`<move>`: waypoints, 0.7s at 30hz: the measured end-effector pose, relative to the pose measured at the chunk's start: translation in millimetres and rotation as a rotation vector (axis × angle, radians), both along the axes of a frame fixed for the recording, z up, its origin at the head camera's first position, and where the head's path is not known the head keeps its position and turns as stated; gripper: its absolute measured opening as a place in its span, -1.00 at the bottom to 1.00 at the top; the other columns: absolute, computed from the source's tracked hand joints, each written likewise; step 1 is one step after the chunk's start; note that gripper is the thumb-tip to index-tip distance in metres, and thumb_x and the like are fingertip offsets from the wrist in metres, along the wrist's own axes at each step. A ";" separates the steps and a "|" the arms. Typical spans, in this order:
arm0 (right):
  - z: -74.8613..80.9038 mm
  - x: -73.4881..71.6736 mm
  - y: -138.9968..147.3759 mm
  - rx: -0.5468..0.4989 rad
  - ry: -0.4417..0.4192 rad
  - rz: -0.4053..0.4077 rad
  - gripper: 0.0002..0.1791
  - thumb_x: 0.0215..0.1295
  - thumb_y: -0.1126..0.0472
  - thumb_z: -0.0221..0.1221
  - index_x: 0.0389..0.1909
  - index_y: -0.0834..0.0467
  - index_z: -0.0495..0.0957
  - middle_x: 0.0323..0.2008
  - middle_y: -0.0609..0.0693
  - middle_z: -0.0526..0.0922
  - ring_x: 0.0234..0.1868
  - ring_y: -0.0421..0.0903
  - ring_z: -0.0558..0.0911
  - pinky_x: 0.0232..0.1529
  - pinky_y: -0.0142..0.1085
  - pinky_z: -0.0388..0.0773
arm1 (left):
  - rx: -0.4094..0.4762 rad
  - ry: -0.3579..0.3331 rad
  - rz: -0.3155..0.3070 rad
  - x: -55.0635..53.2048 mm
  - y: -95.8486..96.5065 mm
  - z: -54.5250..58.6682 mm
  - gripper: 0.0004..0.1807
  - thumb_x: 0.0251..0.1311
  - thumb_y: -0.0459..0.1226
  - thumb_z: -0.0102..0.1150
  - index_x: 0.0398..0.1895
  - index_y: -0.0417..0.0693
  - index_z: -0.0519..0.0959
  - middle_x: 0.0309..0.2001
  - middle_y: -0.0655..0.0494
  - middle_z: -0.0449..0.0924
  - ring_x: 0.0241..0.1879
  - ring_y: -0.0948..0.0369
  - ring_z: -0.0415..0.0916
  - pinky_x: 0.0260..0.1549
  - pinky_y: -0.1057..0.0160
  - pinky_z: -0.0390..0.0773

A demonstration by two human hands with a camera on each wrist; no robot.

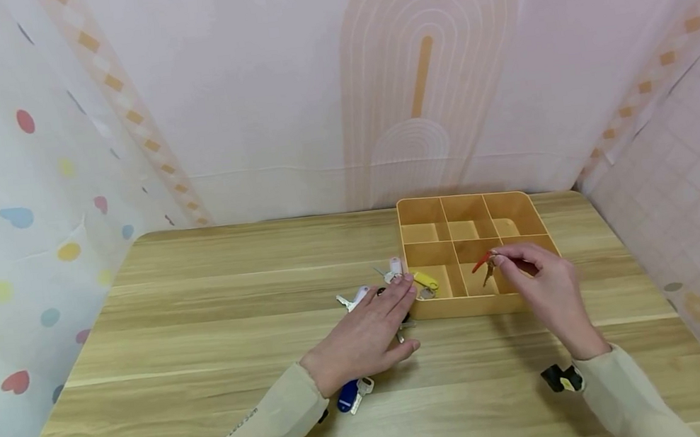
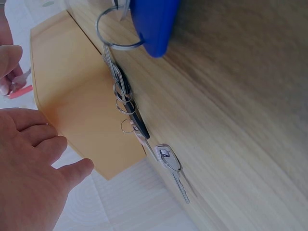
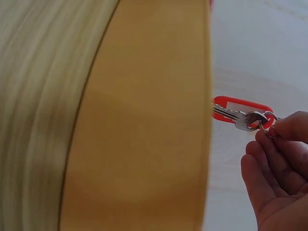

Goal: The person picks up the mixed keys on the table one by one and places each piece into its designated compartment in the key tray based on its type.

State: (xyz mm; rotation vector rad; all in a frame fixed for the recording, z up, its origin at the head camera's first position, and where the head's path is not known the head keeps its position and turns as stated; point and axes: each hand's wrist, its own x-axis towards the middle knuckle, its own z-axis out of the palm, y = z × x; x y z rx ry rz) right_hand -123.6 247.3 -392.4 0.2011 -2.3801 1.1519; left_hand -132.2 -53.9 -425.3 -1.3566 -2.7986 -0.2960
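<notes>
My right hand (image 1: 545, 283) pinches the ring of a key (image 3: 236, 115) with a red tag (image 3: 243, 107), holding it over the front middle compartment of the orange tray (image 1: 474, 306). The tag and key hang from the thumb and fingertips. My left hand (image 1: 365, 338) has its fingers extended, the fingertips at the tray's left front corner; it holds nothing. A yellow tag (image 1: 425, 280) with a key lies in the front left compartment. Beside and partly under my left hand, several tagged keys lie on the table, among them a white-tagged key (image 1: 356, 297) and a pink tag (image 1: 395, 266).
The tray has several compartments and stands right of centre on the wooden table (image 1: 221, 332). A blue tag (image 1: 346, 396) with a key lies just in front of the left wrist. Patterned cloth (image 1: 261, 100) hangs behind the table and at both sides.
</notes>
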 end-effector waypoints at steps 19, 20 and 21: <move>-26.0 -17.0 -2.5 0.286 0.113 0.066 -0.88 0.24 0.44 0.38 -0.24 0.21 0.77 -0.25 0.06 0.80 -0.20 0.03 0.78 -0.18 -0.14 0.67 | -0.004 0.001 0.002 0.8 0.5 -1.0 -0.12 0.52 0.16 -0.01 0.63 -0.25 0.09 0.66 -0.09 -0.07 0.62 0.03 -0.06 0.53 -0.12 0.10; -26.3 -17.2 -2.7 0.293 0.110 0.070 -0.88 0.24 0.45 0.38 -0.23 0.22 0.77 -0.24 0.07 0.79 -0.19 0.05 0.78 -0.18 -0.05 0.68 | -0.006 0.002 0.002 1.1 0.5 -0.7 -0.12 0.52 0.16 -0.01 0.63 -0.25 0.09 0.66 -0.09 -0.07 0.62 0.03 -0.06 0.53 -0.12 0.10; -26.6 -17.3 -2.7 0.297 0.108 0.073 -0.87 0.24 0.45 0.37 -0.23 0.22 0.76 -0.24 0.08 0.79 -0.19 0.06 0.78 -0.18 0.01 0.68 | -0.007 0.002 0.003 1.0 0.7 -0.7 -0.13 0.52 0.16 -0.01 0.63 -0.25 0.09 0.66 -0.09 -0.07 0.62 0.03 -0.06 0.53 -0.11 0.10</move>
